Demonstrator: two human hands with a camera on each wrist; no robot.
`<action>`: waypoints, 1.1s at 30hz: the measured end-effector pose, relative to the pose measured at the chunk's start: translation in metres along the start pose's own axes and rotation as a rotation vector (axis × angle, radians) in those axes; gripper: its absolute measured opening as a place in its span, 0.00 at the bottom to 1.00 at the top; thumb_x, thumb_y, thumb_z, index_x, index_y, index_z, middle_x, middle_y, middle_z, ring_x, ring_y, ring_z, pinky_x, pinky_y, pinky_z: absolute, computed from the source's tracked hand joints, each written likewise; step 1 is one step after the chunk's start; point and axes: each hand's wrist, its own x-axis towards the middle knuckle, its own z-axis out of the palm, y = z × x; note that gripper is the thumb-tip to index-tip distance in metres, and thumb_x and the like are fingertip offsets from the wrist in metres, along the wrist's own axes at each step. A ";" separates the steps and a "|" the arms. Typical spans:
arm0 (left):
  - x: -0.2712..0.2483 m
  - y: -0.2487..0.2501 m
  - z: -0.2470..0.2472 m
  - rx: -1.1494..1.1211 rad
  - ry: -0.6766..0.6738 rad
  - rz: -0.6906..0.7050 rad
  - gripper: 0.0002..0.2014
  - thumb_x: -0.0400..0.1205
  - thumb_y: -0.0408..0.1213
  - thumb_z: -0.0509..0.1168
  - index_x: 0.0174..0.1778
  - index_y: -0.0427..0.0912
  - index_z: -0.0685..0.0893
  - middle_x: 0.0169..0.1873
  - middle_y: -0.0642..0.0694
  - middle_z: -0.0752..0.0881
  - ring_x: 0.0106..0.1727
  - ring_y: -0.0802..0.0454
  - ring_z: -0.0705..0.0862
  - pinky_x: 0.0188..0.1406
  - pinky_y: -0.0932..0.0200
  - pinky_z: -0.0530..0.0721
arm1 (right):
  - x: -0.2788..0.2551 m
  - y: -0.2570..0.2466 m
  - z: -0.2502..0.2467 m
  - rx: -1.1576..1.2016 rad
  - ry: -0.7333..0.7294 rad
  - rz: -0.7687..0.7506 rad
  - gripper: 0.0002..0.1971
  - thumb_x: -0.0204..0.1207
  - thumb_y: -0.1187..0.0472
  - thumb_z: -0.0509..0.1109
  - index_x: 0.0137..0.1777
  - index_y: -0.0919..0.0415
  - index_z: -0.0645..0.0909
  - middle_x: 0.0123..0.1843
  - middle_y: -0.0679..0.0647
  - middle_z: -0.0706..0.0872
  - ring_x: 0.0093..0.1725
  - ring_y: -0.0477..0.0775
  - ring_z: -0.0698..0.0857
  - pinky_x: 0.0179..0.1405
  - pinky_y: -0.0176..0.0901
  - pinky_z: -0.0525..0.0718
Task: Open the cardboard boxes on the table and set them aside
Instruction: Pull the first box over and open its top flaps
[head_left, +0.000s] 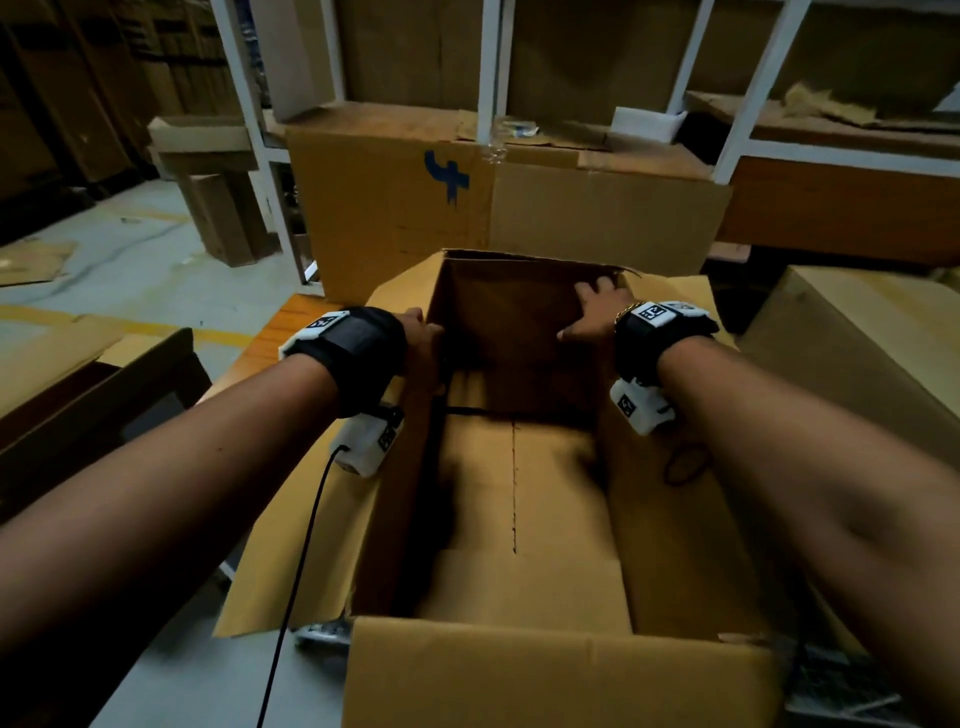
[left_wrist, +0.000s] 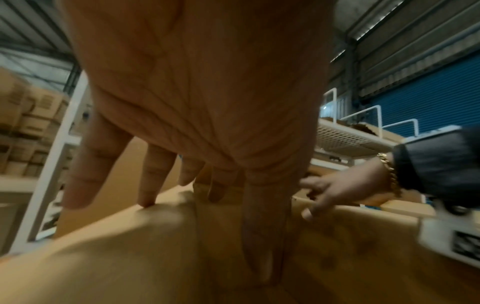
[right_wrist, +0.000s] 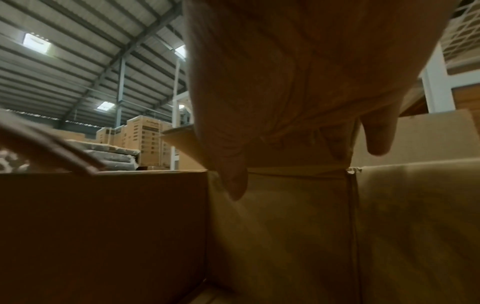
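Note:
A big brown cardboard box (head_left: 519, 493) stands open in front of me, its flaps folded outward and its inside bare. My left hand (head_left: 423, 343) rests on the top of the left wall near the far corner. In the left wrist view its fingers (left_wrist: 153, 174) lie straight and spread on the left flap (left_wrist: 116, 257), with the thumb pointing down inside the box. My right hand (head_left: 597, 312) lies with spread fingers over the right wall by the far right corner. Its palm (right_wrist: 298, 82) sits above the wall edge (right_wrist: 285, 205), thumb hanging inside.
A larger box with a blue mark (head_left: 395, 208) stands right behind, under a white shelf frame (head_left: 491, 78). Another closed box (head_left: 857, 353) sits at the right. A dark bench (head_left: 104, 405) is at the left. A black cable (head_left: 301, 545) hangs from my left wrist.

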 end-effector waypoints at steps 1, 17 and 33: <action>0.009 0.003 -0.004 0.009 -0.015 -0.012 0.39 0.82 0.53 0.66 0.85 0.49 0.54 0.83 0.40 0.54 0.81 0.39 0.62 0.74 0.47 0.69 | 0.014 0.003 -0.004 -0.003 0.023 0.004 0.47 0.76 0.40 0.70 0.87 0.54 0.49 0.87 0.62 0.51 0.83 0.71 0.56 0.78 0.63 0.64; 0.031 0.003 -0.020 0.136 -0.112 -0.029 0.24 0.88 0.33 0.57 0.79 0.29 0.66 0.76 0.32 0.71 0.76 0.37 0.72 0.74 0.51 0.70 | 0.141 0.014 -0.014 -0.025 0.007 -0.015 0.39 0.72 0.40 0.74 0.78 0.56 0.65 0.83 0.62 0.63 0.79 0.73 0.64 0.75 0.65 0.68; -0.046 -0.001 0.005 0.272 -0.174 0.050 0.33 0.83 0.46 0.67 0.82 0.43 0.66 0.74 0.42 0.75 0.74 0.44 0.75 0.69 0.55 0.74 | -0.060 0.045 -0.047 0.128 -0.286 0.144 0.34 0.79 0.57 0.73 0.82 0.62 0.65 0.81 0.64 0.68 0.76 0.69 0.72 0.61 0.55 0.80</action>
